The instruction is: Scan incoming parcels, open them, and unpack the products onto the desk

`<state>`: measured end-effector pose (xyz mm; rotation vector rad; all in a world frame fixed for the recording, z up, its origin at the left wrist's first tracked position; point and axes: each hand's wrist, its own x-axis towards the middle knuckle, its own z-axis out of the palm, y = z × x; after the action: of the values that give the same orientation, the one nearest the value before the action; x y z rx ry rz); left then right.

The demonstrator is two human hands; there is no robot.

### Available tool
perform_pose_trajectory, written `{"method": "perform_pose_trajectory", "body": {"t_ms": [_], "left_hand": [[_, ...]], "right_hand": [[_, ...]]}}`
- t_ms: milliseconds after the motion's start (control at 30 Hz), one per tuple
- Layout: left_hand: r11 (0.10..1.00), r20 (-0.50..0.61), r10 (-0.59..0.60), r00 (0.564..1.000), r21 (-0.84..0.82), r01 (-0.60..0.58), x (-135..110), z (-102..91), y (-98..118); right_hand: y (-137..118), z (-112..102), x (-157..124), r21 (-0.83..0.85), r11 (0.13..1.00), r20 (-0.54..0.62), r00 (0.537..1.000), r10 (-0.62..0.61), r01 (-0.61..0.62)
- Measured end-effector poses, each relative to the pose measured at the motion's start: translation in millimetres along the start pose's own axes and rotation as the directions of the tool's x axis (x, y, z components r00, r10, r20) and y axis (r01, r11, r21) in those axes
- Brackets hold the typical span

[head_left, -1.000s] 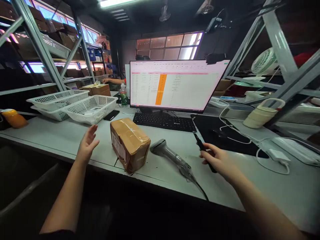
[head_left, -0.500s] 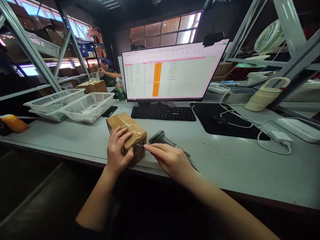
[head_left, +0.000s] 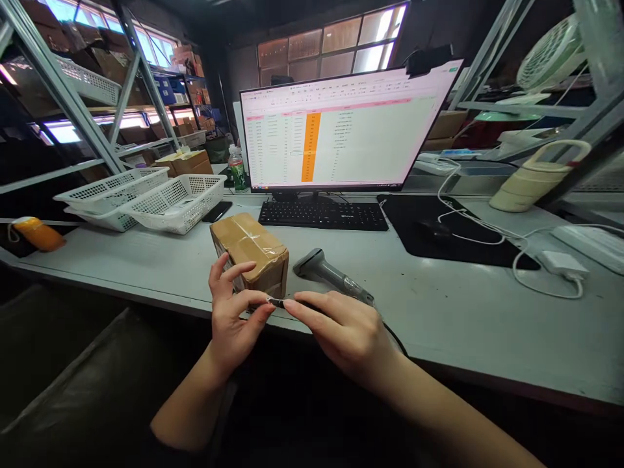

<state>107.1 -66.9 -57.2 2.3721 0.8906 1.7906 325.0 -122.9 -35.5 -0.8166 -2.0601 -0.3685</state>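
The taped brown cardboard box (head_left: 251,247) stands at the desk's front edge, its top flaps covered by clear tape. In front of its near end, my left hand (head_left: 236,318) pinches the tip of a slim dark pen-like tool (head_left: 277,302) between thumb and forefinger; its other fingers are raised near the box's left side. My right hand (head_left: 344,325) grips the same tool from the right, its fingers hiding most of it, so its exact kind is unclear. Just behind the right hand lies a grey barcode scanner (head_left: 331,273), its handle partly covered by clear plastic wrap.
Behind the box are a black keyboard (head_left: 324,214) and a large monitor (head_left: 365,143) showing a spreadsheet. White baskets (head_left: 180,205), a phone (head_left: 217,211) and a green bottle (head_left: 237,169) stand left. Rightward lie a mouse pad (head_left: 409,227), white cables and a cream container (head_left: 531,179).
My left hand has let go of the box and now pinches the tool's tip. My right hand has drawn the tool back from the box's end. A person's arm at the back left is gone.
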Motion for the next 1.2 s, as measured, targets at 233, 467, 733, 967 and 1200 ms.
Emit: {"method": "perform_pose_trajectory", "body": {"t_ms": [233,467,733,967,1200], "left_hand": [[0.989,-0.053,-0.136,0.989,-0.073,0.132,-5,-12.2,-10],[0.955,-0.370,-0.150,0.917,0.184,0.231,-24,-52.4,-67],[0.791,-0.223,-0.512,0.830,0.254,0.556,-39,-62.6,-96],[0.909,-0.070,-0.322,0.944,0.258,0.328,-13,-46.5,-94],[0.930,-0.147,-0.285,0.947,0.198,0.311,-18,-30.8,-73]], "right_hand": [[3,6,-5,0.079,0.996,0.059,0.998,0.033,-0.038],[18,13,-13,0.010,0.996,0.087,0.993,0.082,-0.083],[29,33,-2,-0.176,0.984,0.033,0.999,0.005,0.000],[27,37,0,-0.160,0.987,0.022,1.000,0.004,-0.001],[26,37,0,-0.148,0.989,0.001,1.000,0.019,-0.018]]}}
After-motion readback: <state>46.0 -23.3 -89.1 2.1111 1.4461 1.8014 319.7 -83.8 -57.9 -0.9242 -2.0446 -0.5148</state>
